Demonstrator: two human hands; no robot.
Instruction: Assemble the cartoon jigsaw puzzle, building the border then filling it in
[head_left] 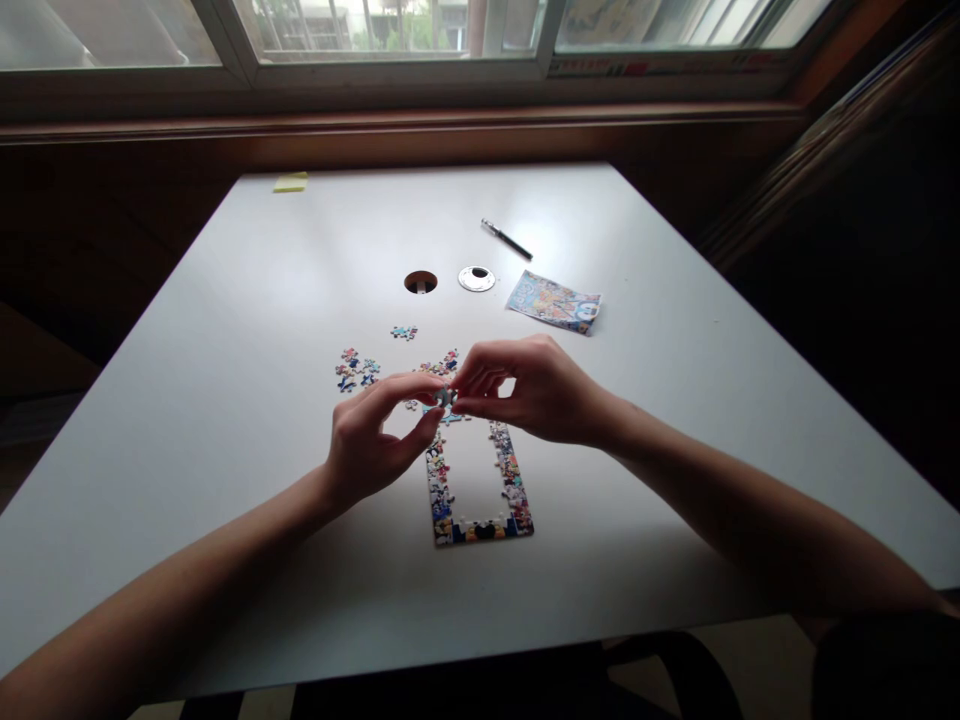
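Note:
Between my two hands, held above the table, are small jigsaw puzzle pieces (445, 397); whether they are joined I cannot make out. My left hand (379, 428) pinches them from the left with thumb and fingertips. From the other side, my right hand (529, 388) grips them with its thumb and bent fingers. Below lies a partly built puzzle frame (514, 482), its sides and bottom edge joined around a bare middle. Its top edge is partly hidden behind my hands. Loose puzzle pieces (358, 368) lie to the left, and a few more (403, 332) sit farther back.
A picture sheet (556, 302) lies behind my right hand, with a black pen (507, 240) beyond it. A round metal cover (476, 279) sits beside a round hole (421, 283) in the white table (225, 420). A yellow sticky note (291, 182) is at the far left edge.

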